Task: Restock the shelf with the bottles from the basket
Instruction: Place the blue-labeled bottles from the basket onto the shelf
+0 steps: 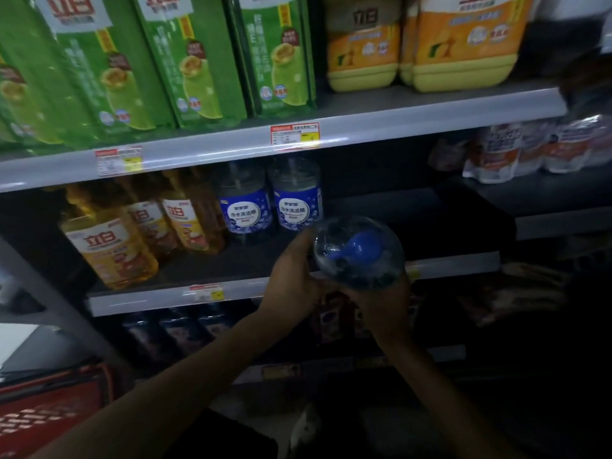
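We wrap left hand (293,270) and right hand (381,303) fingers round one detergent bottle (359,251); two shelved bottles (298,207) at 11 o'clock.

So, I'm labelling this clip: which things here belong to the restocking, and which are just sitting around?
Job: held bottle, left hand, right hand, matching blue-labelled bottles, middle shelf, red basket.
Bystanders: green bottles, orange jugs, yellow bottles, white pouches.

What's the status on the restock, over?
Left hand and right hand both hold the bottle, in front of the middle shelf. Two blue-label bottles already on it. Space to their right looks free.
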Demonstrator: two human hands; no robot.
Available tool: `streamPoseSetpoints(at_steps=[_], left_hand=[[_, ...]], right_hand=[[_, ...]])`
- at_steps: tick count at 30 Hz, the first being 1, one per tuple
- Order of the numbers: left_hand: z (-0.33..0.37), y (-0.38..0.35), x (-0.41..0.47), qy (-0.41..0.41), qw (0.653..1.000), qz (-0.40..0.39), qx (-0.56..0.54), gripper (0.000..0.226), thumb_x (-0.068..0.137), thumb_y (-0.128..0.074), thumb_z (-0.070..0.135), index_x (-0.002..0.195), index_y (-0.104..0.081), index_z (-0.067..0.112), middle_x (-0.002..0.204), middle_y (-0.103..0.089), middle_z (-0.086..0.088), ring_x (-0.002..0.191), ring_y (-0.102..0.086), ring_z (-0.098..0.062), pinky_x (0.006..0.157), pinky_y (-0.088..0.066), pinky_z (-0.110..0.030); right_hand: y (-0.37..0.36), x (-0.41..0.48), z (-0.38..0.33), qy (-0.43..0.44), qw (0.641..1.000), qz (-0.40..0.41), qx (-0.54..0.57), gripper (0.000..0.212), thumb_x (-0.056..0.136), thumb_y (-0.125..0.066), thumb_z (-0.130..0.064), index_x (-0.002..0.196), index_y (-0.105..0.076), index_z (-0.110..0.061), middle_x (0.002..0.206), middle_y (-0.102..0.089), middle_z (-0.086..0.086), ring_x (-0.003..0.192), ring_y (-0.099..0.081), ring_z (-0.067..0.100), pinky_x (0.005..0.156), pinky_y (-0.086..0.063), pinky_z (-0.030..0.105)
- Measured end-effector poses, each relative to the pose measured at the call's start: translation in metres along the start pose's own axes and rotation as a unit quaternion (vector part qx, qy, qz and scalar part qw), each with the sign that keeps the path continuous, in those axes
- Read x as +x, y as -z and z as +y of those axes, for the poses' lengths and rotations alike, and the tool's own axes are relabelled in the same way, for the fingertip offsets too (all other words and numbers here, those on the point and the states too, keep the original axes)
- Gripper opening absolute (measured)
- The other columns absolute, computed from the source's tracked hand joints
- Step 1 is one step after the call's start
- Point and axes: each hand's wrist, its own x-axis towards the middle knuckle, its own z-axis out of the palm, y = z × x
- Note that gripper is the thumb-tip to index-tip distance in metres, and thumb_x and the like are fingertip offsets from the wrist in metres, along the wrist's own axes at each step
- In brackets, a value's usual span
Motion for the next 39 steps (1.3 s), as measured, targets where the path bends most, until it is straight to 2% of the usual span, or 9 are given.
streamPoseSetpoints(at_steps=[3, 5, 9, 14, 19, 27, 31, 34, 39], left_hand=[[-0.011, -0.024, 0.014, -0.027, 0.999, 0.021, -0.006, 0.081, 0.07, -0.093, 0.016, 0.14, -0.053, 0.026, 0.134, -0.063, 0.01, 0.127, -0.06, -0.005, 0.102, -0.053, -0.028], [-0.019, -0.037, 0.025, -0.036, 0.999, 0.024, -0.007, 0.085, 0.069, -0.091, 0.024, 0.143, -0.051, 0.026, 0.139, -0.06, 0.007, 0.131, -0.058, -0.014, 0.105, -0.053, -0.043], [-0.03, -0.061, 0.053, -0.039, 0.999, 0.037, 0.009, 0.091, 0.067, -0.096, 0.031, 0.145, -0.05, 0.024, 0.139, -0.059, 0.005, 0.131, -0.056, -0.016, 0.107, -0.051, -0.045], [-0.052, -0.083, 0.094, -0.031, 0.999, 0.038, -0.003, 0.094, 0.068, -0.097, 0.018, 0.149, -0.049, 0.017, 0.142, -0.059, -0.002, 0.132, -0.058, -0.018, 0.107, -0.051, -0.045], [-0.063, -0.096, 0.119, -0.043, 0.997, 0.037, -0.049, 0.093, 0.071, -0.094, 0.009, 0.149, -0.047, 0.027, 0.147, -0.059, 0.003, 0.134, -0.057, -0.008, 0.111, -0.05, -0.035], [-0.091, -0.129, 0.138, 0.047, 0.987, 0.12, -0.098, 0.081, 0.072, -0.094, 0.044, 0.142, -0.056, 0.028, 0.133, -0.065, 0.003, 0.115, -0.067, -0.007, 0.093, -0.06, -0.031], [-0.101, -0.141, 0.145, 0.086, 0.982, 0.126, -0.108, 0.082, 0.079, -0.084, 0.057, 0.15, -0.047, 0.042, 0.137, -0.062, 0.006, 0.12, -0.063, -0.002, 0.1, -0.056, -0.03], [-0.104, -0.146, 0.15, 0.116, 0.974, 0.131, -0.144, 0.078, 0.084, -0.083, 0.049, 0.152, -0.046, 0.039, 0.132, -0.068, 0.014, 0.119, -0.064, 0.002, 0.101, -0.056, -0.029], [-0.11, -0.147, 0.163, 0.136, 0.971, 0.128, -0.151, 0.077, 0.086, -0.08, 0.051, 0.153, -0.043, 0.041, 0.129, -0.07, 0.016, 0.115, -0.066, 0.003, 0.1, -0.056, -0.026]], right_hand=[[0.014, 0.015, 0.014, -0.043, 0.999, -0.003, 0.007, 0.055, 0.076, -0.09, -0.018, 0.122, -0.063, -0.004, 0.116, -0.071, 0.007, 0.109, -0.068, 0.016, 0.095, -0.056, 0.042], [0.024, 0.029, 0.018, -0.055, 0.998, -0.004, -0.008, 0.027, 0.081, -0.081, 0.003, 0.102, -0.067, -0.007, 0.098, -0.072, 0.003, 0.089, -0.069, 0.008, 0.081, -0.056, 0.034], [0.036, 0.063, 0.019, -0.107, 0.993, -0.031, -0.037, 0.031, 0.084, -0.075, 0.008, 0.086, -0.064, -0.021, 0.084, -0.067, -0.007, 0.07, -0.066, -0.005, 0.067, -0.051, 0.02], [0.035, 0.1, 0.026, -0.115, 0.991, -0.054, -0.038, 0.056, 0.066, -0.093, -0.002, 0.104, -0.064, -0.03, 0.1, -0.07, -0.016, 0.087, -0.067, -0.01, 0.075, -0.051, 0.009], [0.029, 0.129, 0.051, -0.111, 0.992, -0.052, -0.036, 0.062, 0.067, -0.093, -0.002, 0.118, -0.063, -0.021, 0.108, -0.067, -0.016, 0.09, -0.065, -0.015, 0.078, -0.05, 0.006], [0.03, 0.178, 0.075, -0.111, 0.991, -0.067, -0.021, 0.072, 0.065, -0.095, -0.004, 0.129, -0.064, -0.015, 0.115, -0.075, -0.003, 0.104, -0.072, 0.009, 0.089, -0.06, 0.03], [0.019, 0.191, 0.074, -0.11, 0.992, -0.059, -0.005, 0.082, 0.062, -0.097, -0.007, 0.132, -0.059, -0.023, 0.118, -0.074, -0.006, 0.106, -0.071, 0.007, 0.086, -0.06, 0.027], [0.01, 0.197, 0.077, -0.114, 0.993, -0.041, -0.016, 0.08, 0.063, -0.096, -0.01, 0.131, -0.057, -0.028, 0.115, -0.072, -0.012, 0.1, -0.069, -0.001, 0.08, -0.058, 0.017], [0.0, 0.207, 0.089, -0.111, 0.991, -0.011, -0.071, 0.073, 0.066, -0.094, -0.018, 0.129, -0.059, -0.03, 0.116, -0.071, -0.013, 0.102, -0.068, 0.005, 0.084, -0.058, 0.024]])
